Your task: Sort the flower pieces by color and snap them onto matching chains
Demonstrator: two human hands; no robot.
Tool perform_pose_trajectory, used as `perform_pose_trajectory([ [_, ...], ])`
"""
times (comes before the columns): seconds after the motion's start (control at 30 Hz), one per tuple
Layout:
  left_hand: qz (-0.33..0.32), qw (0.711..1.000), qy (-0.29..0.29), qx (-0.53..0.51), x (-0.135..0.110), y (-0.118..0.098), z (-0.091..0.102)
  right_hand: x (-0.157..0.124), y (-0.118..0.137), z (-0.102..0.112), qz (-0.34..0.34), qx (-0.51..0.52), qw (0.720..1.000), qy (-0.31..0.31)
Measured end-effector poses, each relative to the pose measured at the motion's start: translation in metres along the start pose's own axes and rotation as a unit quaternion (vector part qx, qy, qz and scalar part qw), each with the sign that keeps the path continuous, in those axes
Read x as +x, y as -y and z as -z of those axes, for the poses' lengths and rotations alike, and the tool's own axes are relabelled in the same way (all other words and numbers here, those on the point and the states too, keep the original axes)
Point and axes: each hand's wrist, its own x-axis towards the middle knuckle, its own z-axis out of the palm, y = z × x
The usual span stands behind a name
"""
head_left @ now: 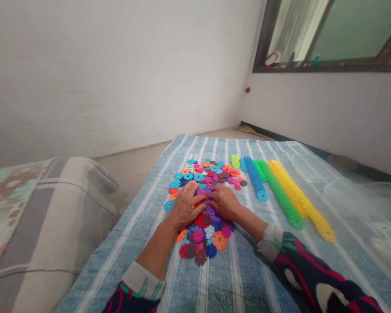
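A pile of flat, flower-shaped plastic discs (211,174) in several colours lies on a blue striped cloth (234,274). My left hand (185,206) rests palm down on the pile, fingers stretched forward and slightly spread. My right hand (224,201) lies beside it with fingers curled toward a red disc (202,201) between the two hands; whether it grips the disc is hidden. Loose discs (203,243) sit just below my wrists.
To the right lie joined rows of discs: a blue row (254,178), a green row (280,195), a yellow row (303,202). Clear plastic wrap (352,191) lies at far right. A folded grey blanket (52,226) sits at left. Walls stand close behind.
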Motion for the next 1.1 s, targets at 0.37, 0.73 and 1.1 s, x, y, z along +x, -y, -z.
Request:
perform_pose_trajectory([
  [0.37, 0.008, 0.998, -0.060, -0.005, -0.003, 0.013, -0.001, 0.005, 0.013, -0.009, -0.060, -0.023, 0.998, -0.027],
  [0.73, 0.046, 0.996, -0.078, -0.014, -0.005, 0.023, -0.006, 0.009, 0.015, -0.008, -0.093, -0.001, 0.995, -0.028],
  [1.1, 0.037, 0.995, -0.080, -0.049, -0.003, 0.016, 0.003, 0.006, 0.004, -0.010, -0.108, 0.089, 0.986, -0.087],
])
